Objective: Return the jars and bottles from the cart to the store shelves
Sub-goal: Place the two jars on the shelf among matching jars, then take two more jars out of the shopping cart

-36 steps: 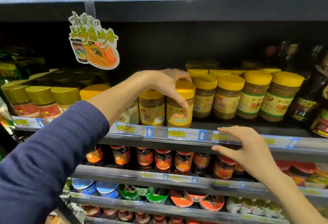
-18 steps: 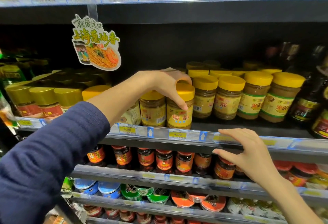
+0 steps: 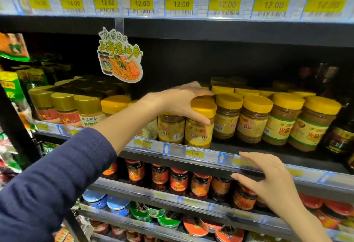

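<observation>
Jars (image 3: 252,119) packed tight; free room above lids (image 3: 257,103).

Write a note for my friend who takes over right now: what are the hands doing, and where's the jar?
Left hand: fingers closed over the lid of the yellow-lidded jar, which stands at the front edge of the middle shelf above the 8.50 price tag.
Right hand: open, holding nothing, fingertips at the shelf's price rail.
Done: this jar is on the shelf, in line with matching jars.
Left: let go of it. The cart is out of view, so I cannot tell what remains.
</observation>
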